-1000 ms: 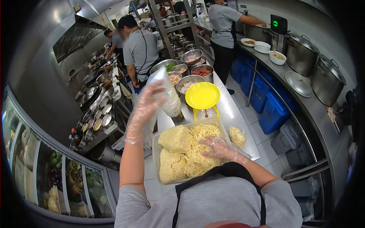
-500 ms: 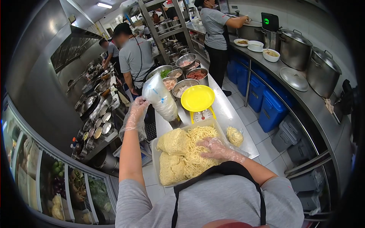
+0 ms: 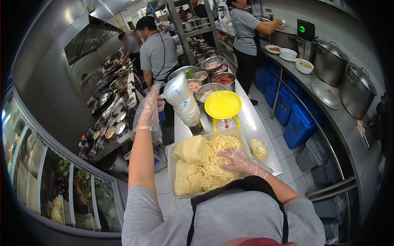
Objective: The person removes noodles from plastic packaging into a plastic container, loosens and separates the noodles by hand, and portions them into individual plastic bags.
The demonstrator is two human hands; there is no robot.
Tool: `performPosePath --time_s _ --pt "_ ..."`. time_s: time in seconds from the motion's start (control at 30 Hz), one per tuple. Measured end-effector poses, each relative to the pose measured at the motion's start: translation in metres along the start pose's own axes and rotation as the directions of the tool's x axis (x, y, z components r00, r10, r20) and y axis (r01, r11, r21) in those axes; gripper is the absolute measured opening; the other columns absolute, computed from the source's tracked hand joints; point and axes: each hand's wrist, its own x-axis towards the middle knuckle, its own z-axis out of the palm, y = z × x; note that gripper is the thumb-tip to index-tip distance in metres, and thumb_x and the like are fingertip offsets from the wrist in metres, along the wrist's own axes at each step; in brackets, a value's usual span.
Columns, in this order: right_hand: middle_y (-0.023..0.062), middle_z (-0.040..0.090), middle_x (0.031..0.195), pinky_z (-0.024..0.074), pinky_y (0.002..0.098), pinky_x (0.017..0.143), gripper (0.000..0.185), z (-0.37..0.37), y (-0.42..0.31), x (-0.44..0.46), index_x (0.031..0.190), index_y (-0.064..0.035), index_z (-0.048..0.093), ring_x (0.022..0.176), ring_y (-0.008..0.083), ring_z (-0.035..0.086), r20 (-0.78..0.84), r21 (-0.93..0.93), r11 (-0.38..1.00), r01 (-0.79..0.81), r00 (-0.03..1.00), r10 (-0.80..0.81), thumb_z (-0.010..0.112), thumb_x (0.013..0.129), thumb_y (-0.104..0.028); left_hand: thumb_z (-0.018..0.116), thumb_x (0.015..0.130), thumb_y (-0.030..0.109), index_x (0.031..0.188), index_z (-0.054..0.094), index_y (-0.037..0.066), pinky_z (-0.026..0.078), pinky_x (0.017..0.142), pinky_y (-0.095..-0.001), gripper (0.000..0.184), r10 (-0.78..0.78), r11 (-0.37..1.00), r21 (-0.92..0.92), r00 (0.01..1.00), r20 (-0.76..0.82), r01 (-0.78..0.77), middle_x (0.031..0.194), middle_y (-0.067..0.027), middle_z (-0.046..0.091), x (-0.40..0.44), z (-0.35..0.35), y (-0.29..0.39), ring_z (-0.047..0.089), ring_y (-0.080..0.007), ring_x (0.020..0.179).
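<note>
In the lower middle of the frame, a tub (image 3: 170, 166) of noodles (image 3: 221, 177) sits at the near end of the steel table (image 3: 262, 130). Blocks of noodles fill its left side and looser strands its right. The right hand (image 3: 239, 161), in a clear glove, rests on the loose strands, fingers and thumb spread apart.

Left of centre, the gloved left hand (image 3: 154, 100) is raised at the edge of the plastic bags (image 3: 181, 101), a bundle tilted to the left above a dark container (image 3: 196, 128). Its fingers are blurred, so I cannot tell whether they pinch the plastic.

Just beyond the tub stands a scale (image 3: 225, 124) with a yellow pan (image 3: 223, 105); a small bag of noodles (image 3: 259, 150) lies right of the tub. Metal bowls (image 3: 210, 92) of meat crowd the table behind the pan. In the upper right, a co-worker (image 3: 245, 33) reaches over a large pot (image 3: 283, 39).
</note>
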Motion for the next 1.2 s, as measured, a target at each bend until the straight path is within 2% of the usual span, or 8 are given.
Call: performPosePath --time_s 0.2,0.43,0.8,0.9,0.97,1.0,1.03,1.2 --pt "0.025 0.044 0.131 0.034 0.0486 0.1 0.056 0.007 0.005 -0.002 0.13 -0.0162 0.05 0.118 0.04 0.045 -0.045 0.035 0.999 0.007 0.999 -0.006 0.063 0.082 -0.043 0.051 0.093 0.021 0.086 0.05 0.007 0.04 0.048 -0.0239 0.016 0.101 0.993 0.04 0.973 0.208 -0.112 0.068 -0.0029 0.052 0.021 0.006 -0.027 0.049 -0.0139 0.053" --pt "0.024 0.046 0.129 0.0355 0.0478 0.099 0.058 0.007 0.006 0.0 0.131 -0.0165 0.048 0.116 0.0394 0.047 -0.027 0.016 1.0 0.001 1.0 0.0 0.063 0.081 -0.043 0.044 0.094 0.013 0.082 0.046 0.006 0.045 0.047 -0.0283 0.014 0.317 0.937 -0.176 0.945 0.075 -0.3 0.066 -0.0049 0.05 0.039 0.001 0.012 0.052 -0.015 0.056" --pt "0.0214 0.044 0.133 0.034 0.0447 0.103 0.063 -0.004 -0.002 0.0 0.134 -0.0164 0.045 0.122 0.0354 0.044 -0.004 0.124 0.992 -0.022 1.0 0.023 0.058 0.084 -0.052 0.056 0.091 0.024 0.095 0.057 0.011 0.044 0.083 -0.0313 0.014 0.617 0.595 -0.658 0.787 0.006 -0.461 0.094 -0.0009 0.061 -0.047 0.042 0.137 0.057 -0.0142 0.089" --pt "0.0198 0.039 0.139 0.0284 0.0461 0.107 0.074 -0.046 -0.033 -0.01 0.139 -0.0142 0.037 0.129 0.0321 0.037 -0.098 0.628 0.765 -0.145 0.96 0.263 0.038 0.086 -0.065 0.058 0.089 0.024 0.104 0.059 0.009 0.045 0.085 -0.0294 0.021 0.431 0.887 -0.304 0.86 0.273 -0.349 0.101 -0.0025 0.063 -0.164 0.074 0.112 0.057 -0.014 0.094" --pt "0.0187 0.035 0.142 0.0245 0.0468 0.11 0.081 -0.07 -0.028 -0.007 0.142 -0.0124 0.032 0.132 0.0301 0.033 -0.134 0.802 0.591 -0.085 0.939 0.317 0.027 0.087 -0.072 0.06 0.084 0.022 0.096 0.062 0.004 0.049 0.079 -0.0347 0.021 0.422 0.874 -0.241 0.413 0.807 -0.421 0.098 -0.0068 0.063 -0.167 0.084 0.048 0.061 -0.0205 0.088" --pt "0.0185 0.036 0.142 0.0248 0.0458 0.11 0.08 -0.071 -0.01 -0.002 0.141 -0.0099 0.032 0.132 0.0297 0.033 -0.025 0.974 0.214 -0.069 0.912 0.409 0.026 0.088 -0.069 0.064 0.08 0.018 0.098 0.062 0.005 0.05 0.076 -0.036 0.023 0.458 0.6 -0.166 0.165 0.874 -0.782 0.093 -0.0103 0.063 -0.172 0.099 0.021 0.062 -0.0226 0.085" --pt "0.0183 0.036 0.141 0.0251 0.0447 0.11 0.079 -0.072 0.0 -0.002 0.141 -0.0075 0.032 0.132 0.0293 0.033 0.114 0.979 -0.201 -0.024 0.886 0.45 0.025 0.09 -0.067 0.066 0.077 0.017 0.098 0.061 0.005 0.05 0.076 -0.0384 0.025 0.291 0.638 -0.019 0.218 0.931 -0.77 0.09 -0.0125 0.062 -0.184 0.105 -0.006 0.062 -0.0249 0.084" --pt "0.0126 0.043 0.133 0.0288 0.0417 0.106 0.078 -0.07 0.002 -0.002 0.132 -0.0113 0.044 0.121 0.0254 0.042 0.093 0.958 0.251 -0.139 0.978 0.187 0.028 0.086 -0.072 0.067 0.071 0.016 0.096 0.061 0.006 0.05 0.076 -0.0453 0.028 0.196 0.521 0.245 0.394 0.898 -0.818 0.083 -0.0166 0.062 -0.212 0.113 -0.083 0.063 -0.0306 0.079"
